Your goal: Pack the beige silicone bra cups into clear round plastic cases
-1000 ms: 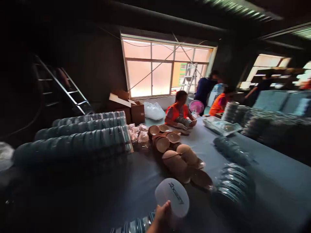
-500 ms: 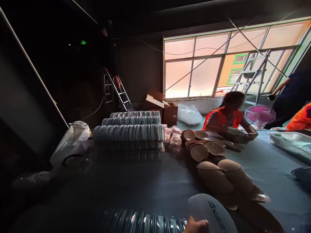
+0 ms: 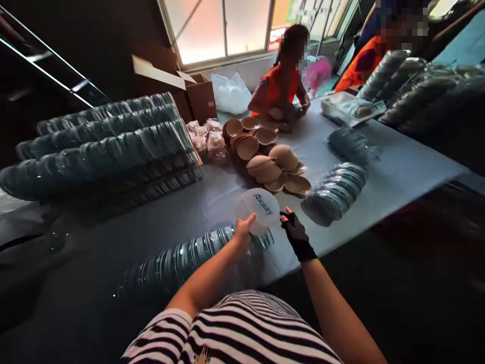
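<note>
My bare left hand (image 3: 244, 227) grips the lower left edge of a whitish oval piece printed with dark "beauty" lettering (image 3: 261, 205), thumb on top. My right hand (image 3: 293, 230), in a black fingerless glove, pinches the right edge of the same piece. Under my left hand and forearm, a long row of clear plastic oval cases (image 3: 193, 255) lies on the table. Beyond the piece are stacked beige bra cups (image 3: 265, 169). A shorter row of clear cases (image 3: 337, 189) lies to the right of my right hand.
Tall rows of clear cases (image 3: 98, 146) stand at the left. Film-wrapped pink bundles (image 3: 210, 139) lie beside them. A person in an orange vest (image 3: 282, 81) sits across the pale tabletop (image 3: 401, 167), near a white basket (image 3: 337, 111). Cardboard boxes (image 3: 200, 98) stand behind.
The view has tilted down and turned right. My gloved right hand has come into view at the oval piece, which was at the bottom edge with one hand's fingers before.
</note>
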Demonstrator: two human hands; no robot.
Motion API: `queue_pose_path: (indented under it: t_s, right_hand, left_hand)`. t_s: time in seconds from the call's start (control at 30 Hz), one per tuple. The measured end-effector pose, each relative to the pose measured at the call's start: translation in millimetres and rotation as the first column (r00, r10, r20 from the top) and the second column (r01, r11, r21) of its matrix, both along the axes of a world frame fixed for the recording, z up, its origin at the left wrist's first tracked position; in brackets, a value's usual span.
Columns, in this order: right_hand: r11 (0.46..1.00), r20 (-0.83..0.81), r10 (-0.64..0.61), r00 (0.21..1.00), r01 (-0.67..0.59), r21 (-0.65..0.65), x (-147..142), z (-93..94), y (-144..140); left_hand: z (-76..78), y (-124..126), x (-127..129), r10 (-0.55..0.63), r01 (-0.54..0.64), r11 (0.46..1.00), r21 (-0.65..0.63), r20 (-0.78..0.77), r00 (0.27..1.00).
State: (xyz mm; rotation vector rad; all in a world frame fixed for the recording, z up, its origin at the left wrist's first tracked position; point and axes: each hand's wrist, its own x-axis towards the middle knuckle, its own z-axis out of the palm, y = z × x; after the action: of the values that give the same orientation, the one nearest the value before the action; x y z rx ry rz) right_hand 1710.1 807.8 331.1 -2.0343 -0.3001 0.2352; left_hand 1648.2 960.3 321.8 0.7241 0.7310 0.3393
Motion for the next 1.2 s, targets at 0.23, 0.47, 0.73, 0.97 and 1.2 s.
queue_pose_path:
  t_s: [0.23,0.47,0.73,0.97,1.2]
  right_hand:
    - [0.991,0.261,0.087,0.962,-0.057,-0.121,-44,7.7,19]
    - [0.973,0.249,0.015,0.968,0.043,-0.229,-66,-1.1,31]
    - [0.949,0.132,-0.254,0.958,0.273,-0.155,-25,26.9,10]
    - [0.737,0.036,0.203,0.978,-0.129,-0.664,-108,16.3,-60]
    - [0.507,-0.148,0.358,0.922,-0.325,-0.798,-125,-3.6,-14]
  left_hand:
    - [9.4,3,-40,0.049,-0.044,0.989,0.138,-0.033,0.998]
    - [7.6,0,-49,0.106,-0.102,0.979,0.175,-0.013,0.994]
    - [8.5,19,-40,0.135,-0.137,0.99,-0.022,-0.093,0.986]
    - [3.3,51,-5,0.153,-0.193,0.956,-0.222,-0.183,0.971]
    - [-19.2,44,-2,0.151,-0.198,0.935,-0.293,-0.176,0.973]
